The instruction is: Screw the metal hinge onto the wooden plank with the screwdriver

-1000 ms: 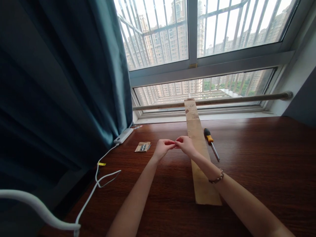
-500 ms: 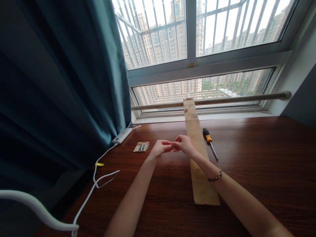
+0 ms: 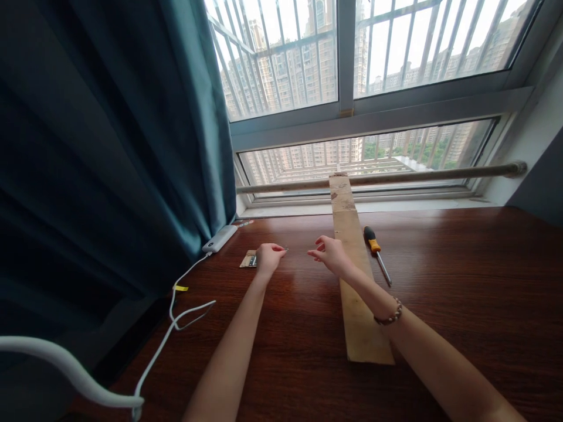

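My left hand [image 3: 269, 256] is closed in a pinch on a small, thin metallic piece [image 3: 286, 249], too tiny to make out clearly. Just behind that hand lies a cardboard scrap [image 3: 248, 259] with small dark items on it, partly covered by the hand. My right hand [image 3: 328, 254] hovers at the left edge of the wooden board [image 3: 358, 305], its fingers apart with nothing seen in them. To the right of the board rests a screwdriver [image 3: 374, 245] with a black and yellow handle, its tip toward me.
The board runs lengthwise across the dark wooden tabletop [image 3: 461, 281], its far end at the window rail [image 3: 417, 176]. A white power strip [image 3: 220, 239] and white cable [image 3: 170, 305] lie on the left, beside a blue curtain [image 3: 193, 146].
My hands were together at the fingertips and have parted. My left hand moved left toward the cardboard with the small piece; my right hand's fingers have spread. The view shifted slightly.
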Demonstrator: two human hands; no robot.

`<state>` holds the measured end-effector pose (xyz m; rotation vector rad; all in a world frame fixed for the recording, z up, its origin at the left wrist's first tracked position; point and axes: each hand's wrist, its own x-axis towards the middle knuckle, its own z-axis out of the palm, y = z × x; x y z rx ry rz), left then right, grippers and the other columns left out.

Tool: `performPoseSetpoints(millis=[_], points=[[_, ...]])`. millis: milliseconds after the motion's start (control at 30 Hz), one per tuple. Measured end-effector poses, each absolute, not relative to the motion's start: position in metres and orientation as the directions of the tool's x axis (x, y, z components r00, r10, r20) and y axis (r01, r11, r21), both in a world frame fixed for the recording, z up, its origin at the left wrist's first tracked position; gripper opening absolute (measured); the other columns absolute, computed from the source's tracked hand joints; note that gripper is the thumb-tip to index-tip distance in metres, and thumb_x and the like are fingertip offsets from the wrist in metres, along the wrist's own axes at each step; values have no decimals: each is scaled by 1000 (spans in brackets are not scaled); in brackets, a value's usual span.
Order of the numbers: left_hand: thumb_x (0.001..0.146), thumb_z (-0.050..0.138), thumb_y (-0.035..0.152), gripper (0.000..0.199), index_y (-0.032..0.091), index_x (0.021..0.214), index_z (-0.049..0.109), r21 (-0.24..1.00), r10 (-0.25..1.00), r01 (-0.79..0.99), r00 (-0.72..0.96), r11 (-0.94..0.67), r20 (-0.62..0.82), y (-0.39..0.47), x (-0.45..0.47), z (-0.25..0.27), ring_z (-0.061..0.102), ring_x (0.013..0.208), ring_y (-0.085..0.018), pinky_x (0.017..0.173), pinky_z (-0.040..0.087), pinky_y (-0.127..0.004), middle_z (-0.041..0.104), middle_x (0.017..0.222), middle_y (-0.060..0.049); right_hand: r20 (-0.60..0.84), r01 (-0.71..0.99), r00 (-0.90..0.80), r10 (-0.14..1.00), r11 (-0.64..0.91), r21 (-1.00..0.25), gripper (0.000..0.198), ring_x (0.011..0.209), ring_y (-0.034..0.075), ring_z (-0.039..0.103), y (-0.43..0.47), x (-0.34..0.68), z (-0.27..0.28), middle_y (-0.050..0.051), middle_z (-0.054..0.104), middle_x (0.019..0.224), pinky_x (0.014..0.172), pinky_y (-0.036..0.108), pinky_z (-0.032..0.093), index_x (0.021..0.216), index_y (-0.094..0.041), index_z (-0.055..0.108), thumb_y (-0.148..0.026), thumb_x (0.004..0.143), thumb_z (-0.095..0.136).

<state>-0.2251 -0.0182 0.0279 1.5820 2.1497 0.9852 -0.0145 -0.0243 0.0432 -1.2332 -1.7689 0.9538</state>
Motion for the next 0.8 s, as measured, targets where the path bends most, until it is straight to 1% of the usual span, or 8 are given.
performPoseSetpoints(millis=[67,133,233,300,433,533,633,800], points=[[69,63,19,11,14,72,73,539,873,809,-420,235,250,-16,-242,18,65,75,-22,70,45,-29,72,76,-10,206,428,-241,948,294,-855,23,68,21,68,-25,-10,52,8,70,74,61,27,50,90,-14,62,-28,74,73],[74,56,18,17,15,74,73,422,849,860,-432,287,304,-16,-252,6,65,79,-24,71,44,-29,71,79,-11,233,459,-245,941,325,-827,21,73,22,68,-27,-7,60,9,71,77,65,29,49,87,-14,63,-27,74,73],[78,48,17,25,14,76,73,270,858,909,-396,318,326,-17,-258,-13,65,81,-26,72,44,-31,70,79,-14,279,497,-259,925,375,-782,18,75,22,67,-31,-4,69,10,71,79,66,29,48,85,-14,64,-28,76,71],[80,45,17,29,13,80,73,202,872,923,-378,328,312,-17,-258,-21,64,80,-27,71,43,-33,70,80,-16,314,507,-270,910,412,-757,16,73,21,66,-35,-4,74,8,71,78,65,28,47,85,-15,64,-27,76,71],[84,39,17,34,9,86,72,93,890,942,-335,322,309,-18,-255,-24,61,82,-30,70,42,-35,68,84,-19,357,476,-280,891,452,-754,14,69,20,66,-43,-5,81,7,71,74,63,28,47,80,-17,65,-28,75,72],[86,37,17,36,8,87,71,14,894,952,-293,307,339,-22,-252,-20,57,91,-31,76,41,-37,67,89,-20,368,475,-284,885,463,-748,13,69,20,65,-47,-6,84,6,70,72,63,28,47,78,-18,65,-28,75,72],[86,36,18,36,6,89,71,-8,898,955,-277,297,341,-25,-250,-18,53,96,-32,81,40,-38,66,93,-20,372,487,-295,880,474,-733,13,70,21,66,-48,-4,87,7,70,74,62,27,46,78,-17,65,-27,75,72],[86,37,18,35,6,90,70,-15,898,951,-285,307,334,-25,-251,-19,53,93,-31,80,40,-39,65,92,-21,370,502,-305,878,478,-720,13,73,22,66,-48,3,91,9,71,79,63,28,47,80,-16,66,-28,76,71]])
